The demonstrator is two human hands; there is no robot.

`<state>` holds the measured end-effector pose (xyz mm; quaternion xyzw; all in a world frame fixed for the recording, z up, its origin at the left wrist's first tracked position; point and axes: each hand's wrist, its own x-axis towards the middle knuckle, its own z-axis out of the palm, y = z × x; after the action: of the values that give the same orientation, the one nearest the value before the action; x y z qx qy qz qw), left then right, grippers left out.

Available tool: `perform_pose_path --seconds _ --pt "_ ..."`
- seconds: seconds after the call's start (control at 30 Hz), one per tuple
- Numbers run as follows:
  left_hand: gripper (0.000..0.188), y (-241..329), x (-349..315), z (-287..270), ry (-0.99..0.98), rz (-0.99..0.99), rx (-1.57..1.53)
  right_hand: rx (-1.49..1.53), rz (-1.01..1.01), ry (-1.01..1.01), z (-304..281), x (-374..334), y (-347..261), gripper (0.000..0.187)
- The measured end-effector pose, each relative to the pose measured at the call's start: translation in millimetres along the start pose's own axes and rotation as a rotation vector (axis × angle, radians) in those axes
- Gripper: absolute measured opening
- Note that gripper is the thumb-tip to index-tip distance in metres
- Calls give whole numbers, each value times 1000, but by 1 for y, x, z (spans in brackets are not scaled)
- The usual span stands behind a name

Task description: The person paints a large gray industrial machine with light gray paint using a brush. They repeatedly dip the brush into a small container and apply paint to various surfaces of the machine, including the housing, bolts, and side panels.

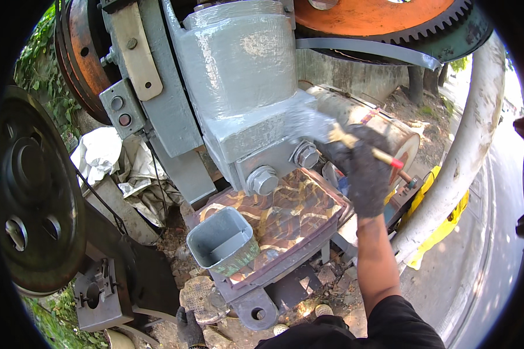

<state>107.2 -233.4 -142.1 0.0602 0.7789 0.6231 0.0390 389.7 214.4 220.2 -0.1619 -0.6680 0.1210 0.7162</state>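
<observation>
My right hand [368,174], in a dark glove, is closed around the handle of a paintbrush [344,137]. The brush has a red-tipped handle, and its blurred bristles lie against the lower right of a big grey machine block [239,75]. Wet-looking grey paint covers the block, and two large grey bolts [263,180] stick out below it. Under the bolts, a square tub [239,257] with grey paint inside stands on a plate covered by a brown patterned sheet [291,218]. Low at the bottom edge hangs my gloved left hand [190,329], fingers loosely extended and holding nothing.
On the left stands a dark flywheel [32,174]; an orange gear wheel [378,17] overhangs at upper right. A small button box [122,109] is fixed beside the block. Behind my right hand are a rusty drum [399,131], a pale trunk [477,116] and a yellow sack [434,232].
</observation>
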Motion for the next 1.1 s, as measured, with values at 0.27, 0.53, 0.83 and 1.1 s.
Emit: perform_pose_path --seconds 0.27,0.53,0.83,1.1 --pt "51 10 12 1 -61 2 97 -102 -242 51 17 -22 -14 17" --pt "47 -3 22 14 -153 45 -2 430 -376 -347 69 -71 -109 49" --pt "45 18 15 -8 -111 173 266 166 61 -95 37 -44 -29 10" --pt "52 -23 22 -41 -121 269 331 -96 -197 193 5 -7 -14 17"
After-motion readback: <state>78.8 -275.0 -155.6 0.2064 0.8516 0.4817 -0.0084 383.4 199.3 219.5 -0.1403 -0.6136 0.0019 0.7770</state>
